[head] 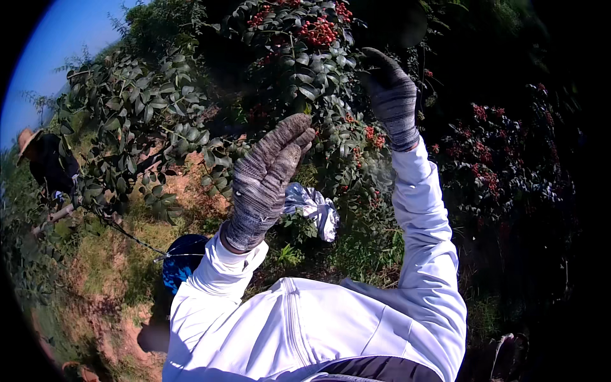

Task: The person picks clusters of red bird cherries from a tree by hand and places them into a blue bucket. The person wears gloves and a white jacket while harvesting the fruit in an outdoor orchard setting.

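Note:
My left hand point(267, 184), in a grey striped knit glove, is raised before the leaves of a shrub point(305, 76) that looks like Sichuan pepper. Its fingers lie nearly together, their tips beside a small yellow-green leaf point(308, 107); whether they pinch anything is hidden. Higher and to the right, my right hand point(391, 98) wears a matching glove and reaches into the shrub's dark side. Shadow hides what its bent fingertips touch. Red berry clusters point(319, 32) hang above and between both hands, with more clusters point(374, 137) lower down by my right wrist.
A blue container point(184, 267) hangs at my left elbow from a cord point(136, 237) tied toward a branch. Below my left hand lies a crumpled silvery sheet or bag point(317, 210). Leafy branches point(143, 100) spread leftward, where a person in a straw hat point(28, 140) stoops. Another berry-laden shrub point(484, 153) stands right.

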Available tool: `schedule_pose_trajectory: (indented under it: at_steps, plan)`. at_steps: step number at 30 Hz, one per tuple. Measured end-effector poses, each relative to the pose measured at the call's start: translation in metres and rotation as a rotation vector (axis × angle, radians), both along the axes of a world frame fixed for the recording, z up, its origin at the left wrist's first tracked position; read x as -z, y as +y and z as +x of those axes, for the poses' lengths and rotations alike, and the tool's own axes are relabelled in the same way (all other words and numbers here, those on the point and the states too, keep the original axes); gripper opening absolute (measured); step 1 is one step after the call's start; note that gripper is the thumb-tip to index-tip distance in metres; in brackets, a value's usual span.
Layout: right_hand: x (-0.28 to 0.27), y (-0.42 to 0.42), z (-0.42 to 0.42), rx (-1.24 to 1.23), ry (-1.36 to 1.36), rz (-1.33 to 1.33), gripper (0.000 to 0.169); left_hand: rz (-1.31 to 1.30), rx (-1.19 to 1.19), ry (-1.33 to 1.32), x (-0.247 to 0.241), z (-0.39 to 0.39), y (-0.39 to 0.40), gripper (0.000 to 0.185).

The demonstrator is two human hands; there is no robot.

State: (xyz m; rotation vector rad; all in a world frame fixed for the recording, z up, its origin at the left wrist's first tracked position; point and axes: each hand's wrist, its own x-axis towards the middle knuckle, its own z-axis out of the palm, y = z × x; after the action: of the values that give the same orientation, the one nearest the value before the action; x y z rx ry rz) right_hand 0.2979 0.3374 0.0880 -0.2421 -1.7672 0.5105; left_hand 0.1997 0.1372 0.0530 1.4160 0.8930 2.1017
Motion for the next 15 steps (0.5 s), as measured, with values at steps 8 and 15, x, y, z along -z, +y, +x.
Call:
schedule_pose_trajectory:
  at_steps: [8,15]
  plan:
    - [-0.052,0.069,-0.073,-0.135,-0.145,0.631,0.048,-0.563,-0.427,-0.158,-0.049,0.006,0.112,0.046]
    - [-0.075,0.061,-0.084,-0.059,-0.273,0.729,0.030,-0.399,-0.910,0.526,-0.013,-0.045,0.164,0.031]
